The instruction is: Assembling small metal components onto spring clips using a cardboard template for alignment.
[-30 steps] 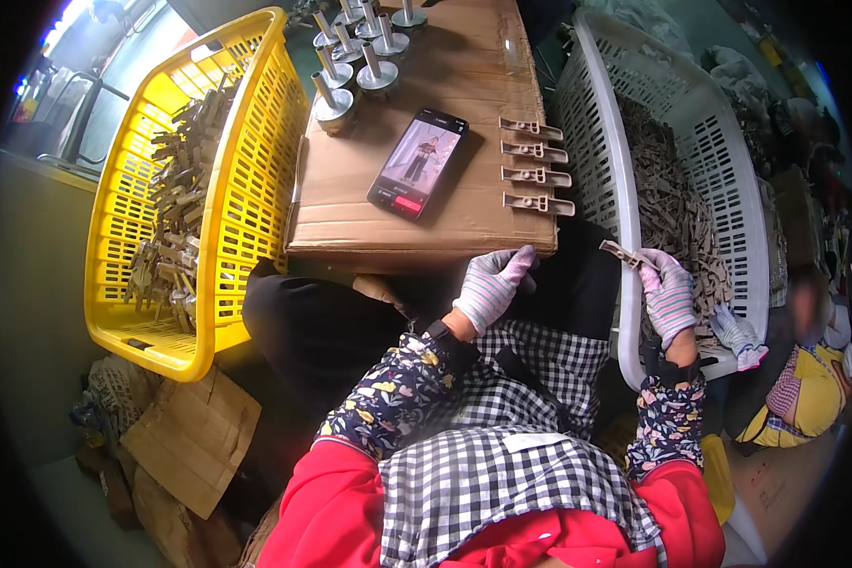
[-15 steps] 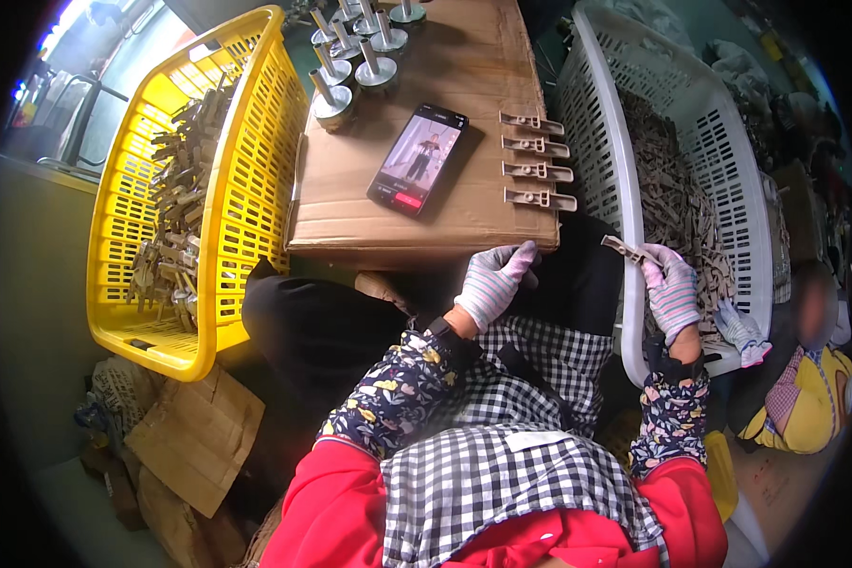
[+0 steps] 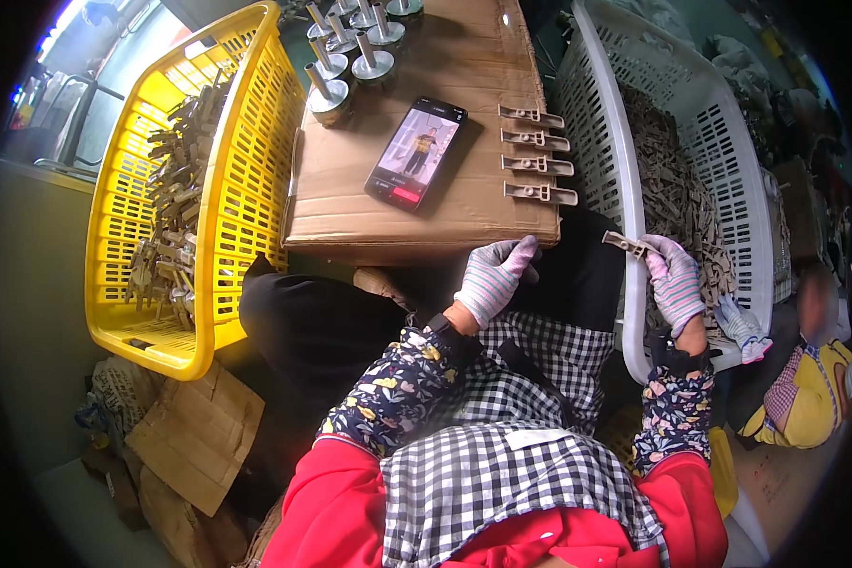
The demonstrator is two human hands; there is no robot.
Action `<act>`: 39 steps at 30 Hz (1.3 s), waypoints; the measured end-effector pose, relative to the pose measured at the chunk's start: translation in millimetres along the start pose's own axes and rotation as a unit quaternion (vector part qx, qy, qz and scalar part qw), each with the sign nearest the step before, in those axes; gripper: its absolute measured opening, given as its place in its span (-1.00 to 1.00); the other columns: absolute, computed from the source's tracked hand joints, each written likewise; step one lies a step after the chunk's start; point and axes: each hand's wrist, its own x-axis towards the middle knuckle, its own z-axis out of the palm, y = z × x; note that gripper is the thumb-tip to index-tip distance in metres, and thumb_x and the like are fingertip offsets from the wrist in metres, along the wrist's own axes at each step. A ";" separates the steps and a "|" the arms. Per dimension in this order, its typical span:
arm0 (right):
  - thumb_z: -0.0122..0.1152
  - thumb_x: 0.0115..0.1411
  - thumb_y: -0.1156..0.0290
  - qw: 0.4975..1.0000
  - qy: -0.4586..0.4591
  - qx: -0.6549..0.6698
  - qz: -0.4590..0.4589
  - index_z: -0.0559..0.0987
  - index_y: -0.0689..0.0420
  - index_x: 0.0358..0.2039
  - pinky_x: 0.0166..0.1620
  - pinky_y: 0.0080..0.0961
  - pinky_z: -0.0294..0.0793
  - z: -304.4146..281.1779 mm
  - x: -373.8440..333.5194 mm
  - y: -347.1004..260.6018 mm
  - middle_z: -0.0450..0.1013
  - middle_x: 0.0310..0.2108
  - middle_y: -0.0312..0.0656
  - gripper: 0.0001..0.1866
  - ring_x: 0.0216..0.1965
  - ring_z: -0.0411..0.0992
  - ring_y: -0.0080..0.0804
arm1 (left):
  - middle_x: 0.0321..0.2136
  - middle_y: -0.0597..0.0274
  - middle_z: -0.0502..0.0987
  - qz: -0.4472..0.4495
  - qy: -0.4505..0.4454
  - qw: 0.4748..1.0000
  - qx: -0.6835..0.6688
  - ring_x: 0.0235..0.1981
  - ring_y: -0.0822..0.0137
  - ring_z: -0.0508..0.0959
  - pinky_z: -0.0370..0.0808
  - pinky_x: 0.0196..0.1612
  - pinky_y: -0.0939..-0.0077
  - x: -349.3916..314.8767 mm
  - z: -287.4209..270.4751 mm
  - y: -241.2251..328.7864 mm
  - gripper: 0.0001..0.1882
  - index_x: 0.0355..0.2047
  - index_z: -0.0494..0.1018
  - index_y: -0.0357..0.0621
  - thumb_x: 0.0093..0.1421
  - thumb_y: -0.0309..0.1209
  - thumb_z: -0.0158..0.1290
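Observation:
Above the rim of the white basket (image 3: 608, 118), my right hand (image 3: 673, 287) in a striped glove pinches a beige plastic clip (image 3: 625, 245), its free end pointing left. My left hand (image 3: 495, 277), gloved too, is closed just off the near edge of the cardboard box (image 3: 388, 232). Its thumb lies over curled fingers, and anything inside them is hidden. Several similar clips (image 3: 538, 166) sit in a row along the box's right edge. Many more beige clip pieces (image 3: 677, 189) fill the white basket beside my right hand.
On the box lie a phone (image 3: 417, 154) with a lit screen and several round metal pieces with upright posts (image 3: 328, 95). A yellow basket (image 3: 213, 275) of metallic and beige clips (image 3: 175, 208) stands left. Another person in a yellow vest (image 3: 812, 402) is at far right.
Both hands stay nearly where they were, the right still holding the clip. The view has shifted slightly, and the picture on the phone screen has changed.

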 end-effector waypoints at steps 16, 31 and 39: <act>-0.08 0.22 0.37 0.664 -0.022 0.739 0.112 0.38 0.17 -0.07 -0.48 -0.68 0.32 -6.7 119.4 -65.1 0.38 -0.44 -0.31 -0.71 -0.49 0.32 -0.61 | -0.56 0.28 0.49 -0.012 -0.003 1.000 0.016 -0.61 0.52 0.45 0.36 -0.45 0.68 -3.7 -2.7 3.2 -0.60 -0.37 0.47 -0.31 0.16 -0.13 -0.02; 0.02 0.18 0.37 0.697 -0.009 0.699 0.158 0.47 0.16 -0.22 -0.46 -0.60 0.47 59.8 190.5 26.0 0.42 -0.48 -0.27 -0.80 -0.50 0.40 -0.54 | -0.50 0.30 0.51 -0.024 -0.006 1.000 -0.004 -0.60 0.53 0.46 0.38 -0.45 0.68 -0.9 -1.2 9.9 -0.64 -0.34 0.47 -0.31 0.16 -0.18 0.00; 0.02 0.17 0.36 0.639 -0.061 0.763 0.077 0.46 0.11 -0.16 -0.40 -0.58 0.49 60.4 171.7 25.0 0.44 -0.43 -0.27 -0.77 -0.47 0.42 -0.56 | -0.58 0.35 0.48 -0.007 0.005 0.999 -0.036 -0.62 0.57 0.42 0.37 -0.51 0.70 -4.5 -0.2 -8.9 -0.70 -0.42 0.50 -0.25 0.14 -0.22 0.03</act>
